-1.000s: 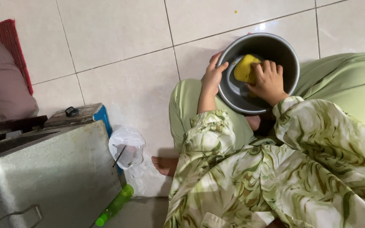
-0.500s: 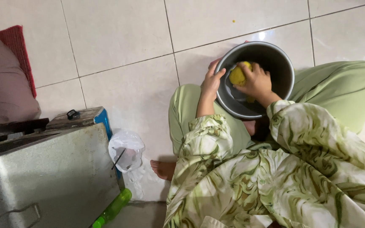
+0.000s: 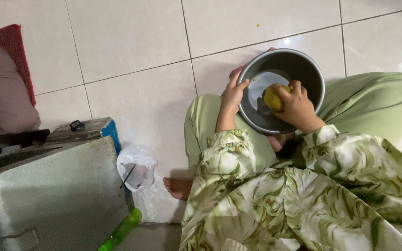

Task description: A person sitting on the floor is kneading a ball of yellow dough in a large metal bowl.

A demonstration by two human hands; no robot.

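Observation:
A round steel bowl [image 3: 303, 65] rests on my lap, tilted toward me. My left hand [image 3: 232, 96] grips its left rim, thumb over the edge. My right hand [image 3: 295, 108] is inside the bowl, closed on a yellow peeled fruit [image 3: 272, 96] held against the near inner wall. A few yellow bits stick to the bowl's pale bottom. My sleeves are cream with a green leaf print, and my legs in light green trousers are folded under the bowl.
White tiled floor [image 3: 131, 42] stretches ahead. At left stands a grey metal box [image 3: 47, 195] with a blue-edged tin [image 3: 87, 130] behind it. A clear plastic bag [image 3: 137, 166] and a green bottle [image 3: 122, 230] lie beside it. A pink cushion [image 3: 1, 88] sits far left.
My right hand has drawn the yellow fruit from the bowl's far side toward its near wall. The left hand stays on the rim.

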